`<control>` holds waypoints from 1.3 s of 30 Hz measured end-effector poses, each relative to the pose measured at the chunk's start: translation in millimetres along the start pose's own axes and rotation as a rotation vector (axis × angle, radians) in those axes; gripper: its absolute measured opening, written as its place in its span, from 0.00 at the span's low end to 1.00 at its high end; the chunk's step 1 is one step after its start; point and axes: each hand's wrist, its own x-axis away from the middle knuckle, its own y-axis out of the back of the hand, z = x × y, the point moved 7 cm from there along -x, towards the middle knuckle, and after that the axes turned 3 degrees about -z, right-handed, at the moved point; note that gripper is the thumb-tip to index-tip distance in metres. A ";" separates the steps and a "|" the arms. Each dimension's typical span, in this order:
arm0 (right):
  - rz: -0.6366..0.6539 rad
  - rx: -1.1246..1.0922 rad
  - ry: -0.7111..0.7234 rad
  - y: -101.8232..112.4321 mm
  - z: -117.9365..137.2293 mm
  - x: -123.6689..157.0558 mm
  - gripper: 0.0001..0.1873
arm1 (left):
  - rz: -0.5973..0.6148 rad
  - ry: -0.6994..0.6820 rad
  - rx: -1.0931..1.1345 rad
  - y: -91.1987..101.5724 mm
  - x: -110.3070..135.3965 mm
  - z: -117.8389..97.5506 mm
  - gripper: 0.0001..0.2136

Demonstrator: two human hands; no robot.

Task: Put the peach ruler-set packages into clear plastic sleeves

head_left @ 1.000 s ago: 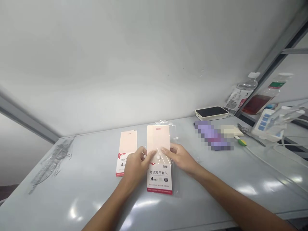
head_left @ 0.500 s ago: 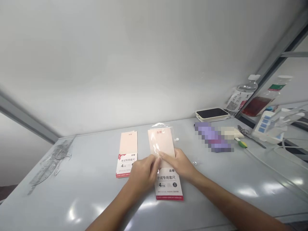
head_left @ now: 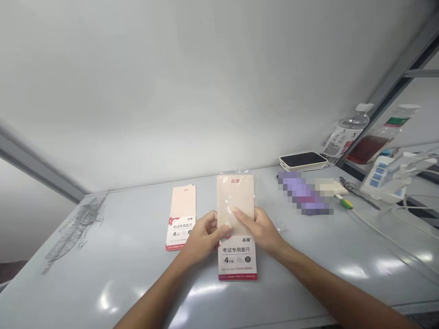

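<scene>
A pink and white packet in a clear plastic sleeve [head_left: 236,208] with red trim and printed text is held just above the grey table [head_left: 137,274], in the middle of the view. My left hand [head_left: 202,237] pinches its left edge with thumb and fingers closed. My right hand [head_left: 260,228] grips its right side, thumb on the front. To the left, a stack of the same pink cards [head_left: 181,219] lies flat on the table, a little apart from my left hand.
A phone [head_left: 302,160] lies at the back right by the wall. Two bottles [head_left: 346,132] lean near it. A blurred purple object [head_left: 303,194], scissors [head_left: 356,192] and a white power strip [head_left: 384,178] with cables fill the right side. Clear plastic pieces [head_left: 75,228] lie at the far left.
The packet has shifted right and been lifted and squared up between both hands. Its clear flap at the top, loose before, now lies close to the card.
</scene>
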 end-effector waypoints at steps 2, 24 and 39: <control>0.017 0.016 0.000 -0.6 -1.6 -0.5 0.17 | 0.022 -0.020 -0.028 -2.5 1.5 -1.9 0.12; 0.106 0.176 -0.016 -1.7 -6.7 -1.3 0.17 | 0.063 -0.001 -0.020 1.4 3.8 -5.2 0.12; 0.175 0.193 -0.033 -5.5 -6.6 0.2 0.16 | 0.091 0.040 -0.004 0.7 3.5 -0.8 0.12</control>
